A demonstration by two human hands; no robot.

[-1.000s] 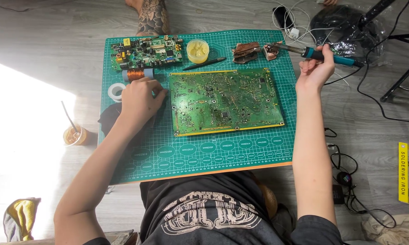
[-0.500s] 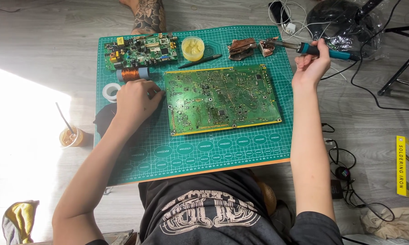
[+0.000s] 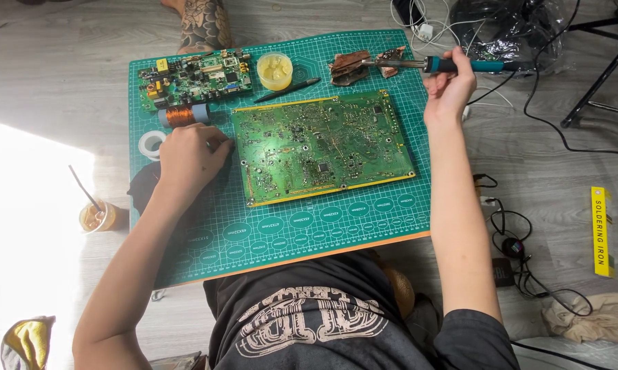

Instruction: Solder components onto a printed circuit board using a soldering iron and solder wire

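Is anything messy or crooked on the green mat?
Mostly tidy. The big circuit board lies a little crooked against the mat's grid lines. A brown, burnt-looking pad sits at the top edge, where the right hand holds the soldering iron's tip.

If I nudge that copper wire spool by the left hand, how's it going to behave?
The spool lies on its side on the mat, so it would probably roll rather than slide. Its dense copper winding suggests it is heavy for its size. Rolling toward the small board it would likely stop quickly; the left hand blocks the near side.
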